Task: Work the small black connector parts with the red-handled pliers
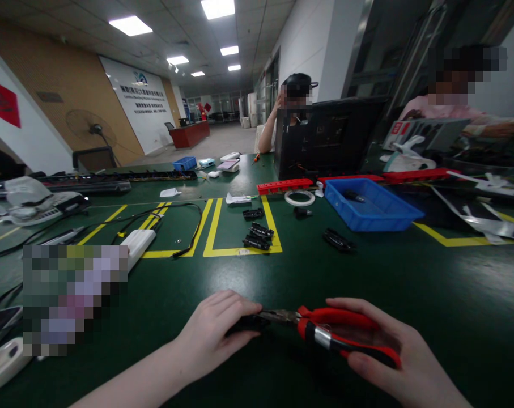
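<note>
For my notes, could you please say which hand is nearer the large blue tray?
Right: the right hand is in front of the blue tray, the left hand farther left.

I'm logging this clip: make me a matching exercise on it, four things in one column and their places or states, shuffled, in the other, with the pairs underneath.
Things
1. Pliers
2. Black part at the pliers' tips
3. Large blue tray
4. White ring

Places and states
A. In the person's left grip
B. Flat on the green table
C. In the person's right grip
D. Has a dark object lying inside

Right pairs: 1-C, 2-A, 3-D, 4-B
</note>
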Available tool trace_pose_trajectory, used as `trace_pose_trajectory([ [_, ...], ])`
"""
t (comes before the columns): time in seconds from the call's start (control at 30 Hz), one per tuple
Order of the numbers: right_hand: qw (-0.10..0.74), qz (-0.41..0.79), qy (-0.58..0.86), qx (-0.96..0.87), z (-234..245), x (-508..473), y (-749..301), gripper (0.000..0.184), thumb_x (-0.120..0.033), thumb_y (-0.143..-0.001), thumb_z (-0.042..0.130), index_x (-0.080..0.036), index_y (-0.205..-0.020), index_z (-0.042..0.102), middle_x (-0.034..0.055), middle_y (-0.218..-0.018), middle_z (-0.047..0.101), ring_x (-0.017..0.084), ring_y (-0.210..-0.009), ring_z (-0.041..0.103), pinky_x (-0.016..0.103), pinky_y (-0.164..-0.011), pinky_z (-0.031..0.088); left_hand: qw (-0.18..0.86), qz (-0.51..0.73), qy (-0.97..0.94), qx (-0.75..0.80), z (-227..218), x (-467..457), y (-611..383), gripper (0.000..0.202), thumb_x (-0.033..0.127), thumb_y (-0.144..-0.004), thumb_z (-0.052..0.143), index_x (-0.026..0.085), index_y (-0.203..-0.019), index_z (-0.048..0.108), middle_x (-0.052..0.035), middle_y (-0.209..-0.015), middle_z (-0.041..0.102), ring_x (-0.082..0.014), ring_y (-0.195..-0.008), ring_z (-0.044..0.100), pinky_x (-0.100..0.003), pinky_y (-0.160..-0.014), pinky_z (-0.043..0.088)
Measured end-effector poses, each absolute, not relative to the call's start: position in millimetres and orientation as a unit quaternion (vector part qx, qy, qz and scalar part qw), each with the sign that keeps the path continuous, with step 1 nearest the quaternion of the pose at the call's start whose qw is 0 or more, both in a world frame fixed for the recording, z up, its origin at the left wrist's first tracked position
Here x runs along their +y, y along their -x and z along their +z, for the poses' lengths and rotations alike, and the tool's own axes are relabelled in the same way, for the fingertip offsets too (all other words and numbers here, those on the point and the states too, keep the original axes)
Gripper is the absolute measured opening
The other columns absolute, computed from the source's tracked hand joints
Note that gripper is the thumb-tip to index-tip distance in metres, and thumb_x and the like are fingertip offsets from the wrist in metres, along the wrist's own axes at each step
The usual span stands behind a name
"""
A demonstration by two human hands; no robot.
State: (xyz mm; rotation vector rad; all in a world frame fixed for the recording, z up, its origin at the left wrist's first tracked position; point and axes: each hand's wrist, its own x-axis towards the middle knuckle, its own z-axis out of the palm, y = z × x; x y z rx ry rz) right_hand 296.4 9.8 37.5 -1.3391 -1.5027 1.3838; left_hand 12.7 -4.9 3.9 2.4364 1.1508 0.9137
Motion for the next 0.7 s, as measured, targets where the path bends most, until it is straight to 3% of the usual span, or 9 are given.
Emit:
trace_pose_trajectory([
  [0.7, 0.336, 0.502, 0.516, -0.607, 32.2, 11.0, -299.1, 0.052, -0.048, -0.068, 0.071, -0.024, -0.114, 0.066, 0.0117, -0.111, 0.073, 0.03, -0.1, 0.07, 0.041, -0.089, 0.058, 0.095, 0.309, -0.858, 0.399, 5.0, -5.8, -10.9, 0.027, 0.03, -0.096, 0.057, 0.02, -0.121, 0.057, -0.0064, -0.102, 0.07, -0.0183, -0.086, 0.067, -0.03, -0.072, 0.05],
])
